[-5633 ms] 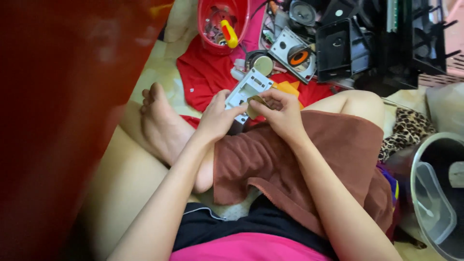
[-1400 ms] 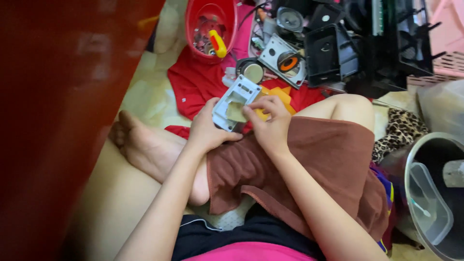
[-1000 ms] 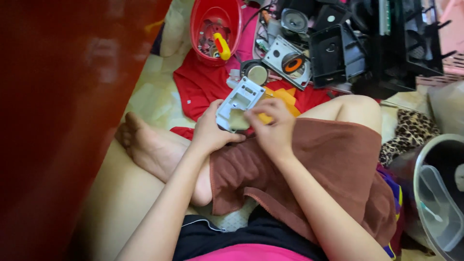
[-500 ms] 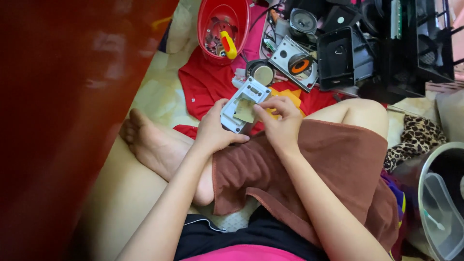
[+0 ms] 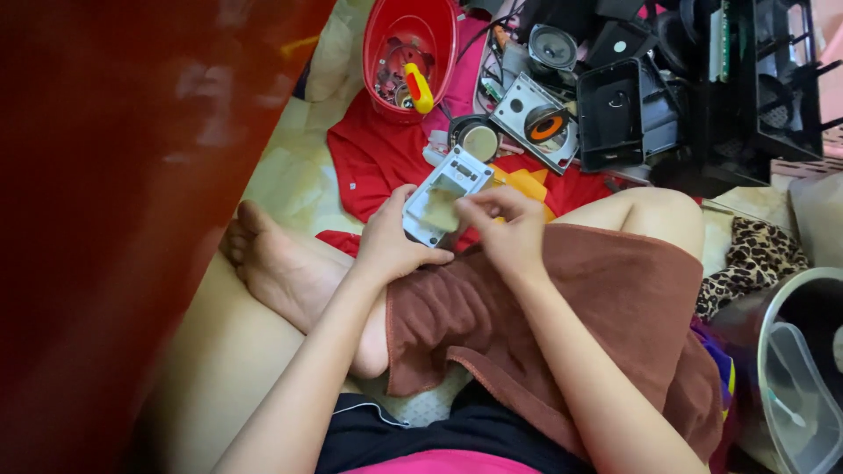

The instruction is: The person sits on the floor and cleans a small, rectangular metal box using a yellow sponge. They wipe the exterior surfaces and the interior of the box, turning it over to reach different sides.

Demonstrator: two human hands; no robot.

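My left hand (image 5: pixel 393 239) grips the near end of a small flat white device (image 5: pixel 444 195) with a pale screen and a row of parts at its far end. It is held tilted above my lap. My right hand (image 5: pixel 506 226) is at the device's right edge, fingertips pinched against it. Both hands hover over a brown towel (image 5: pixel 571 325) draped across my crossed legs, with my bare foot (image 5: pixel 277 276) to the left.
A red bowl (image 5: pixel 379 53) holding small parts and a yellow-handled tool (image 5: pixel 418 88) sits ahead on a red cloth (image 5: pixel 373 162). Dismantled speaker parts (image 5: pixel 537 112) and black casings (image 5: pixel 632 114) lie at upper right. A clear plastic container (image 5: pixel 795 386) stands at right. A red blurred surface (image 5: pixel 105 219) fills the left.
The device stays in both hands throughout. It has been tilted and shifted slightly, and my right fingers have moved along its right edge. The view has swayed a little.
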